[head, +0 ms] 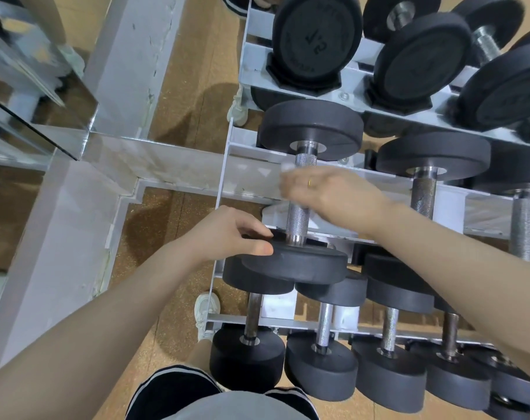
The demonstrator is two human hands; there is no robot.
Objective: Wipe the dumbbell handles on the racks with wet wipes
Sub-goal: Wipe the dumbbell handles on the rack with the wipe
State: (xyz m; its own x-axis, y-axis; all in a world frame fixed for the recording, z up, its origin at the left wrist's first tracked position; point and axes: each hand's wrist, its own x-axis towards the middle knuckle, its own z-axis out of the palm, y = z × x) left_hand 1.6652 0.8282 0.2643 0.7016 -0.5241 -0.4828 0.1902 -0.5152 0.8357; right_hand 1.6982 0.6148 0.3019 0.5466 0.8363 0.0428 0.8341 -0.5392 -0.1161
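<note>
At the bottom of the frame the person's dark shorts (178, 389) sit just in front of the lowest shelf, where a row of small dumbbells (321, 356) lies with handles pointing away, so each bar is open to reach from above.

Mid-frame, the left hand (230, 234) holds the near head (297, 262) of the middle-shelf dumbbell, thumb on its edge and fingers curled over the top; this probably steadies it against rolling while the bar is rubbed.

Just beyond, the right hand (330, 192) is wrapped around the knurled handle (298, 221) with a wet wipe (288, 174), blurred white, showing at the fingers. That grip is closed on wipe and bar together, likely so the cloth reaches all round the knurling.

Farther up and to the right, more dumbbells rest on the white rack (227, 165), heads cradled in its rails; the top row (318, 40) fills the upper right.
</note>
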